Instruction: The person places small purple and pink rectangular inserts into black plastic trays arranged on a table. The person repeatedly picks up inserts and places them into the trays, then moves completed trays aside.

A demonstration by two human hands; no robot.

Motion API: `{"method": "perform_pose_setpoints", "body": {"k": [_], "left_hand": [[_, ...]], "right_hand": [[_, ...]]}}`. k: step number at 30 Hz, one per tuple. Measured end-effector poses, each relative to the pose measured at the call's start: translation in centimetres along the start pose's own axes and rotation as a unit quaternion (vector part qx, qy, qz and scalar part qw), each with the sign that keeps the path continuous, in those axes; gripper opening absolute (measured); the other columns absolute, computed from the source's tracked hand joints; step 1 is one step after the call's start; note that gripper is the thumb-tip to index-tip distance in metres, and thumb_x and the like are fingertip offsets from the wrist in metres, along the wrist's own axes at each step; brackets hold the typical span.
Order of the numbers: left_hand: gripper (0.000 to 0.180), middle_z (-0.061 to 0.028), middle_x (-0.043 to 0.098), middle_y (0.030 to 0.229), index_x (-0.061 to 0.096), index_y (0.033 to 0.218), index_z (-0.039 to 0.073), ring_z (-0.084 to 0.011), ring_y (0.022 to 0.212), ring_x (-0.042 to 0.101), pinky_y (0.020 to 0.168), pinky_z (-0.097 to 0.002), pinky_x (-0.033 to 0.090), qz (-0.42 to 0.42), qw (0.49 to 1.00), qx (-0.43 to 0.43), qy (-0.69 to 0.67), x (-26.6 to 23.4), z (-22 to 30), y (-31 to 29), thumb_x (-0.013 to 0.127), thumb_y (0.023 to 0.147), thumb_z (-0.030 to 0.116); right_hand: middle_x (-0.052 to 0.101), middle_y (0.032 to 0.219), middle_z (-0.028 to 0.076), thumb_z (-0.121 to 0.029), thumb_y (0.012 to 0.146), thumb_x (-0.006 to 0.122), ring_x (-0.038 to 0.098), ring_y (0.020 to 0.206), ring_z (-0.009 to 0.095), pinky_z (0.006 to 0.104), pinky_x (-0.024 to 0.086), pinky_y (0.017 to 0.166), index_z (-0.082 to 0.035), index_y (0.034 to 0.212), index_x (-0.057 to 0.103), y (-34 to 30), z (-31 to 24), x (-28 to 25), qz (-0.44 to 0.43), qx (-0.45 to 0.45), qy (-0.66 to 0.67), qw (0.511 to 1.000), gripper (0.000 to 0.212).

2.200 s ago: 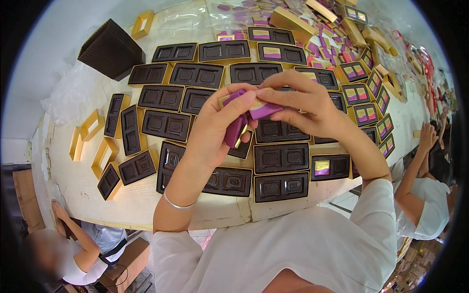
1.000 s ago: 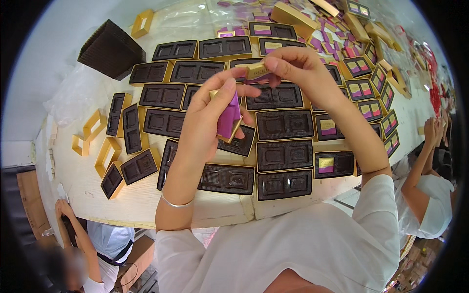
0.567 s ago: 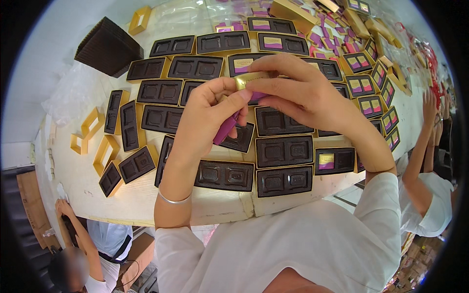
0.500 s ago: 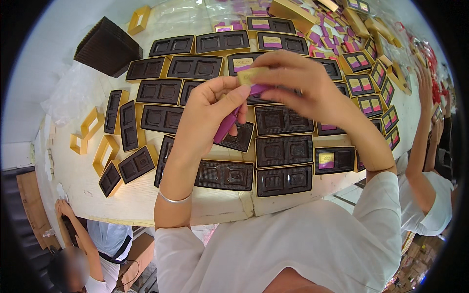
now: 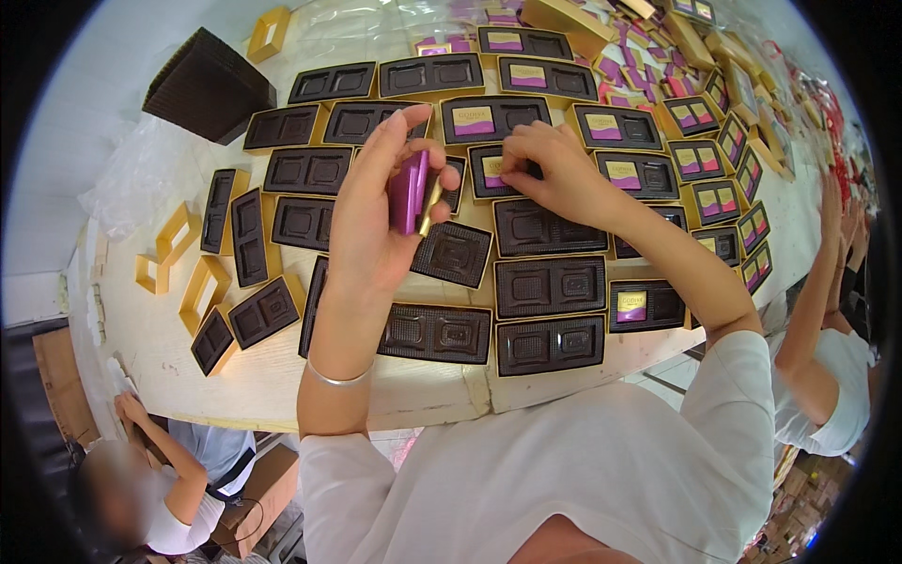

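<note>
My left hand [image 5: 371,211] is raised above the boxes and curls round a small stack of purple-and-gold square pieces [image 5: 408,195]. My right hand [image 5: 562,177], fingers bent together, is at the right edge of a gold-and-purple square [image 5: 491,169]. That square sits in the left compartment of a gold box with a dark two-compartment tray [image 5: 481,193]; my fingers cover much of the right compartment. Neighbouring boxes hold one square each on their left sides, such as this gold-and-purple square [image 5: 473,119]. Closer to me are boxes with bare dark trays [image 5: 550,287].
A tall stack of dark trays [image 5: 211,89] stands at the back left, by clear plastic film [image 5: 141,183]. Gold box frames [image 5: 202,291] lie on the left. Loose purple-and-gold pieces [image 5: 639,70] are heaped at the back right. Other people [image 5: 174,484] work at both sides.
My hands have separated. The right one went from the stack down to a box, where a square now sits; the left turned upright, still holding its pieces.
</note>
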State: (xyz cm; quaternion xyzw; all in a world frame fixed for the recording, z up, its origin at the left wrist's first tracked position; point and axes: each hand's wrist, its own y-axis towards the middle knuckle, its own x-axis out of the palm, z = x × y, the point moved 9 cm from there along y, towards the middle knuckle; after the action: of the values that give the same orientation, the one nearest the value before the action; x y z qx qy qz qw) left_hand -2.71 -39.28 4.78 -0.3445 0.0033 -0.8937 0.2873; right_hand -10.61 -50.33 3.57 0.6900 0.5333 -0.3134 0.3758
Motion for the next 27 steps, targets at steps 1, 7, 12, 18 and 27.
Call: {"method": "perform_pose_setpoints", "body": {"k": [1, 7, 12, 18, 27], "left_hand": [[0.031, -0.0038, 0.054, 0.076, 0.048, 0.112, 0.005, -0.0147, 0.07, 0.057, 0.049, -0.0244, 0.046, -0.011, 0.999, -0.019, -0.034, -0.1, -0.7, 0.2, 0.048, 0.091, 0.028], [0.028, -0.0108, 0.057, 0.093, 0.046, 0.114, 0.006, -0.0227, 0.085, 0.059, 0.067, -0.0348, 0.052, 0.014, 0.996, -0.058, -0.06, 0.2, -2.5, -0.1, 0.045, 0.091, 0.021], [0.036, -0.0104, 0.052, 0.113, 0.039, 0.126, 0.005, -0.0232, 0.102, 0.054, 0.085, -0.0405, 0.048, -0.053, 0.994, -0.082, -0.056, 1.9, -3.7, -0.5, 0.038, 0.094, 0.02], [0.044, -0.0134, 0.054, 0.11, 0.037, 0.127, 0.004, -0.0237, 0.099, 0.056, 0.082, -0.0394, 0.049, -0.142, 0.968, -0.162, -0.129, 4.0, -5.3, -1.1, 0.035, 0.095, 0.033], [0.024, -0.0048, 0.06, 0.074, 0.057, 0.094, 0.003, -0.0074, 0.057, 0.056, 0.04, -0.0177, 0.044, -0.07, 0.981, -0.045, 0.178, 3.0, -3.2, -0.9, 0.059, 0.085, 0.025]], "right_hand": [[0.053, 0.083, 0.005, -0.009, 0.072, 0.067, 0.052, 0.081, 0.023, 0.0353, 0.041, 0.072, -0.003, 0.083, 0.059, 0.4, 0.1, 0.3, -0.013, 0.009, -0.013, 1.0, 0.015], [0.053, 0.091, 0.006, -0.002, 0.076, 0.061, 0.053, 0.085, 0.02, 0.0301, 0.043, 0.072, -0.006, 0.093, 0.06, 0.1, -3.3, -3.9, 0.072, -0.052, 0.238, 0.967, 0.018], [0.056, 0.103, 0.009, 0.001, 0.07, 0.063, 0.054, 0.093, 0.027, 0.0352, 0.044, 0.079, -0.003, 0.102, 0.06, -1.0, -8.4, -5.5, 0.071, -0.22, 0.071, 0.97, 0.033], [0.059, 0.092, 0.007, 0.0, 0.074, 0.062, 0.056, 0.087, 0.02, 0.0322, 0.044, 0.074, -0.002, 0.097, 0.06, -1.1, -6.2, -5.7, 0.074, -0.174, 0.135, 0.973, 0.023], [0.053, 0.072, -0.002, -0.004, 0.081, 0.062, 0.05, 0.068, 0.004, 0.0209, 0.042, 0.063, -0.004, 0.109, 0.052, -2.1, -3.3, -5.1, 0.061, 0.029, 0.439, 0.896, 0.03]]}}
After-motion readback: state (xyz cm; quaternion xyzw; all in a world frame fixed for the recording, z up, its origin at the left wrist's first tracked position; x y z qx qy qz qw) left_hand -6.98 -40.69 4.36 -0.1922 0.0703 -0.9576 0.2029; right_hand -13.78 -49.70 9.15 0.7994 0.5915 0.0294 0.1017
